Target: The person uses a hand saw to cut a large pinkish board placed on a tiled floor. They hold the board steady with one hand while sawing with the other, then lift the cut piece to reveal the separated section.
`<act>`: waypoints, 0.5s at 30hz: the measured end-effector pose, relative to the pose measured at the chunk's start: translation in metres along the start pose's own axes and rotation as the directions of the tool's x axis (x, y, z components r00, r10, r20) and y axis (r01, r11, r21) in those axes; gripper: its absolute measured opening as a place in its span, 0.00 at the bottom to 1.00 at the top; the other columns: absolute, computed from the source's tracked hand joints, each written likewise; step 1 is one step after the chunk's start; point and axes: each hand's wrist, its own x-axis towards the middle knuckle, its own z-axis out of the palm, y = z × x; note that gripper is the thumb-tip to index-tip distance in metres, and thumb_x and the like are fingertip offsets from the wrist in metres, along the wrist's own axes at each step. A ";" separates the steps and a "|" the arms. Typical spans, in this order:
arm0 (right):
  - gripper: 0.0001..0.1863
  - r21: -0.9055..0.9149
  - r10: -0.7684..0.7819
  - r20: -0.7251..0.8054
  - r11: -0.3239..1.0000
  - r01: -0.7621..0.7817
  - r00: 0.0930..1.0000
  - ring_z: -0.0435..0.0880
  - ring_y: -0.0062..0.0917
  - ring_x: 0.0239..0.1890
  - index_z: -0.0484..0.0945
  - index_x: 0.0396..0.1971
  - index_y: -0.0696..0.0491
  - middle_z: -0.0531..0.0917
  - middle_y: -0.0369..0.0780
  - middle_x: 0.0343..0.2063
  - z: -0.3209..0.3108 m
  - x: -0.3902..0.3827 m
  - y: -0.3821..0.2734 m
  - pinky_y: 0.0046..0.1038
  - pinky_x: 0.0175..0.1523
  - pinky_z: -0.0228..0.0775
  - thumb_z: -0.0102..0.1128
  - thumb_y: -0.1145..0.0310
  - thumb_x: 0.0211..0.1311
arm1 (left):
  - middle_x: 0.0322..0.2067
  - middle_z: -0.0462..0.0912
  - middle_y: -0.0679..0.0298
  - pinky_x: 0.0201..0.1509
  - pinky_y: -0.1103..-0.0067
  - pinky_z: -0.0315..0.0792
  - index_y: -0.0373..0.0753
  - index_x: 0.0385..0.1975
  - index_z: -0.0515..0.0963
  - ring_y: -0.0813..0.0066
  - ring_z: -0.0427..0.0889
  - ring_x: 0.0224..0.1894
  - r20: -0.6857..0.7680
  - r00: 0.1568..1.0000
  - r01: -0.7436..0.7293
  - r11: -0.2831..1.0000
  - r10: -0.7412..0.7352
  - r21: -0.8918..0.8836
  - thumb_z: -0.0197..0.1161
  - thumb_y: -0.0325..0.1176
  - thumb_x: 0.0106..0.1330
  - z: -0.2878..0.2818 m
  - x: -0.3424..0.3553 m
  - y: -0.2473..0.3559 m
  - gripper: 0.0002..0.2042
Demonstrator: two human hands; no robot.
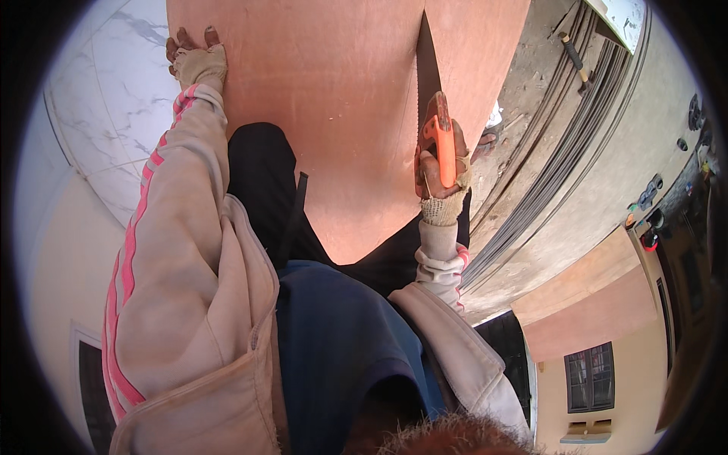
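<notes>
Over R side of reddish board [326, 76]: handsaw [431, 80] w/ orange handle [447, 155], tip pointing fwd. R hand [441, 168], fingers wrapped round handle. L hand [200, 64] at board's L edge, fingers spread; can't tell if pressing. Long dark bars [578, 117] R of board.

head camera; left fisheye, head-worn; faces steeply down; blue shirt [341, 326] close; board [318, 76] farther off

A board [326, 83] is lying before the person [341, 326], between tiles [114, 83] on the left and rods [540, 186] on the right. The left hand [199, 64] is resting at its left edge; a saw [429, 76] in the right hand [430, 174] is crossing its right part.
</notes>
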 end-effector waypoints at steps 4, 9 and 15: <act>0.40 -0.113 -0.065 -0.003 0.992 0.064 0.998 0.81 0.26 0.58 0.61 0.75 0.57 0.78 0.44 0.60 -0.016 -0.044 0.016 0.26 0.60 0.74 0.58 0.80 0.61 | 0.75 0.59 0.44 0.80 0.55 0.51 0.38 0.76 0.62 0.51 0.51 0.80 -0.085 0.993 -0.081 0.997 0.081 -0.001 0.51 0.65 0.71 0.005 0.000 -0.032 0.42; 0.44 0.122 -0.065 -0.131 0.989 0.081 0.989 0.81 0.23 0.52 0.58 0.76 0.56 0.78 0.43 0.59 -0.033 -0.142 0.031 0.25 0.55 0.76 0.63 0.72 0.57 | 0.76 0.58 0.46 0.79 0.54 0.51 0.38 0.76 0.61 0.51 0.51 0.80 -0.020 0.999 -0.029 0.998 0.028 -0.059 0.52 0.64 0.71 -0.005 -0.005 -0.005 0.42; 0.38 -0.063 -0.126 -0.007 0.990 0.126 0.992 0.81 0.32 0.63 0.63 0.73 0.61 0.77 0.46 0.64 -0.009 -0.007 0.018 0.28 0.64 0.74 0.55 0.87 0.59 | 0.76 0.59 0.46 0.80 0.55 0.51 0.38 0.76 0.61 0.53 0.49 0.81 0.013 1.000 0.001 0.998 0.000 -0.066 0.51 0.66 0.71 0.001 -0.005 0.008 0.43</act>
